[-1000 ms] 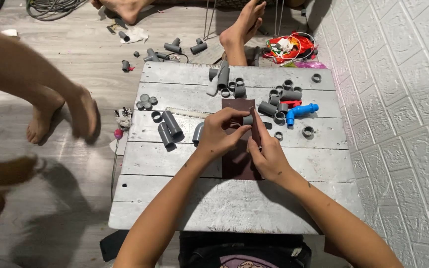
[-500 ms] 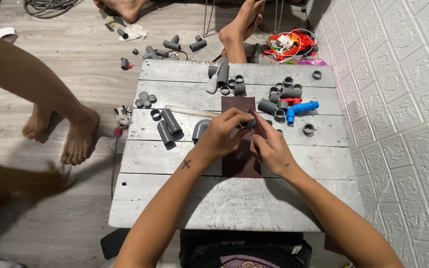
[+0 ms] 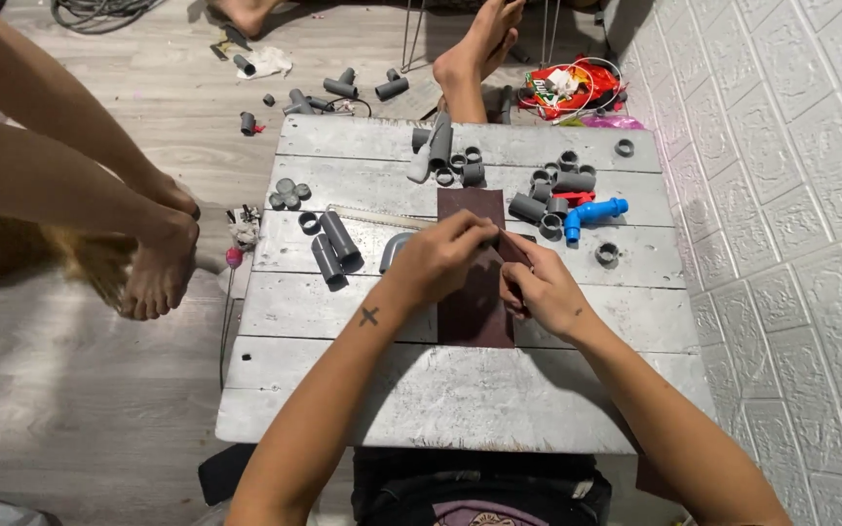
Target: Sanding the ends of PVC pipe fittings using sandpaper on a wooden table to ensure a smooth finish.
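Both hands sit lower than before; left hand (image 3: 438, 261) and right hand (image 3: 538, 287) pinch the coarse brown sandpaper sheet (image 3: 475, 302) on the rough whitewashed table (image 3: 460, 390).

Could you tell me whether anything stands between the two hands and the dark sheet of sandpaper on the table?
Nothing visible does. The left hand and right hand both rest directly on the sandpaper sheet. The grey pipe pieces and the blue fitting lie off to the sides.

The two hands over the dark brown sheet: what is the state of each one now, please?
Left hand: fingers closed, pinching a small piece over the dark brown sheet; the piece is hidden.
Right hand: curled, resting on the sheet; contents cannot be told.
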